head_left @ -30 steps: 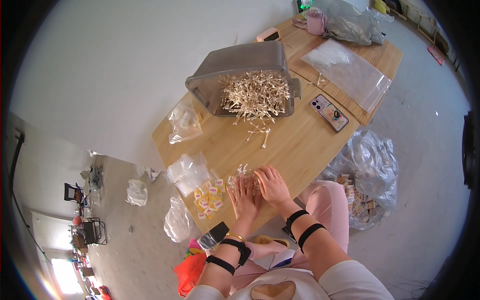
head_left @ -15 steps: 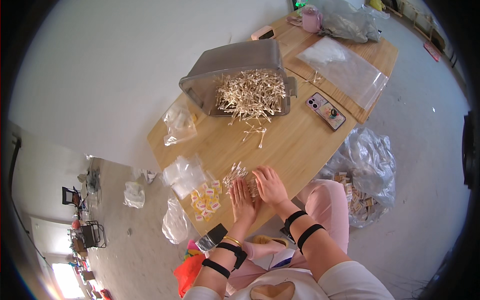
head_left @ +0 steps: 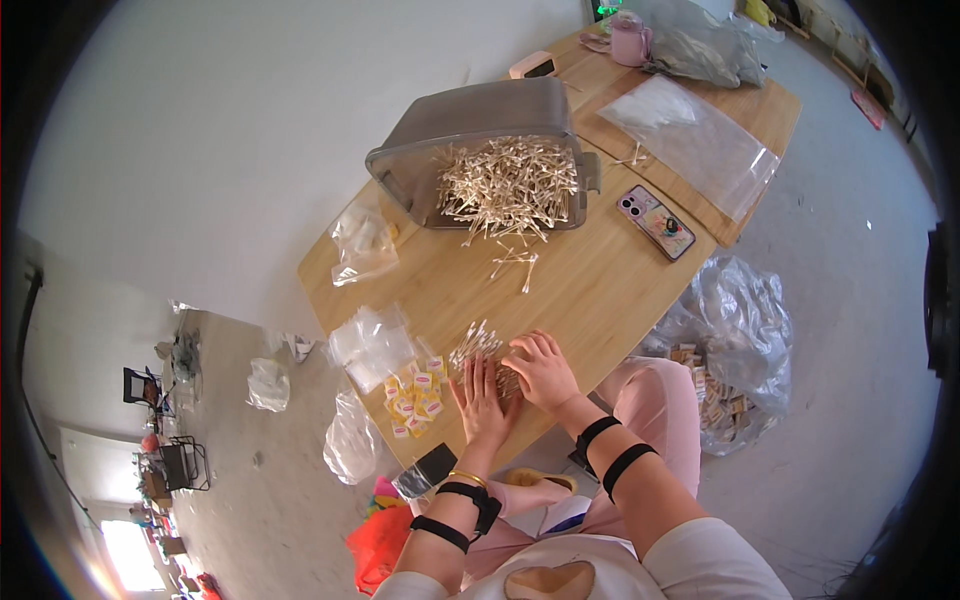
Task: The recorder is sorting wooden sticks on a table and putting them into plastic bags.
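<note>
A small bundle of cotton swabs lies on the table near its front edge. My left hand lies over the bundle's near part, its fingers stretched out flat. To its right, my right hand rests against the swabs with fingers bent and slightly apart; its fingertips are partly hidden. More swabs show in the gap between the two hands. Left of them are several yellow-and-white paper labels in a loose pile, next to a stack of small clear plastic bags.
A grey plastic bin lies on its side, cotton swabs spilling from it. A phone and a large clear bag lie to the right. Beside the table, a plastic sack holds many small packs. A pink mug stands far back.
My hands remain over the swabs. The left fingers have spread a little and the right fingers have curled slightly more. The whole view has shifted slightly.
</note>
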Tool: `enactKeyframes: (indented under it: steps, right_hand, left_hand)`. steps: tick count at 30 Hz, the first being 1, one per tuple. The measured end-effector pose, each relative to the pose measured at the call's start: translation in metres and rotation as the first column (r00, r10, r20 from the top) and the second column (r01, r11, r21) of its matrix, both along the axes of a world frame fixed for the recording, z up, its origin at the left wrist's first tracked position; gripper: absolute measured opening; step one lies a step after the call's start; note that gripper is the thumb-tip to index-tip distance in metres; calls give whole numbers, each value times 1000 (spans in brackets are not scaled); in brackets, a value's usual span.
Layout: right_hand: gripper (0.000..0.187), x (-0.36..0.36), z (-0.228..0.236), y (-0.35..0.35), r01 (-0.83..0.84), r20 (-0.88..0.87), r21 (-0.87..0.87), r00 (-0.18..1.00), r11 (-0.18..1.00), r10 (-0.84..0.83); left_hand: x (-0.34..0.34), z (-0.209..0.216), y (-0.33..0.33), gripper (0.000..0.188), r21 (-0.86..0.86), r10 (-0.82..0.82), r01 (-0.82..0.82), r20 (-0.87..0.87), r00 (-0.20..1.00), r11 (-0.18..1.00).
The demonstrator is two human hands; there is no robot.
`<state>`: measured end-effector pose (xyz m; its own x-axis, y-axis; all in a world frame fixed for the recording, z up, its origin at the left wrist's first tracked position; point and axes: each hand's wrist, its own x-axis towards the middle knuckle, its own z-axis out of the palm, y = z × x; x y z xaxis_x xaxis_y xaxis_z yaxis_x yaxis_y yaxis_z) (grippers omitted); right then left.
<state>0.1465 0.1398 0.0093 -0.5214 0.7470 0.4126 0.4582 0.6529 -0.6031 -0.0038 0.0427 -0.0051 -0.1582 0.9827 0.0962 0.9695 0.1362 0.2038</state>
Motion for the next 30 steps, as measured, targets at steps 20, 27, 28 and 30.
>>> enactKeyframes:
  steps: [20,27,28,30]
  right_hand:
    - [21,33,12,43,-278,171,49,949,959,266]
    - [10,51,17,36,-197,182,-35,963,980,200]
    - [9,51,19,29,-206,180,-18,962,978,205]
    - [9,43,23,8,-262,211,5,944,965,255]
  left_hand:
    - [3,15,7,93,-108,4,-6,-14,1000,994]
    - [-4,18,-6,98,19,-13,9,227,974,1000]
    - [-7,18,-10,99,48,-7,-7,300,954,999]
    - [-14,13,-25,98,101,-1,-32,308,951,994]
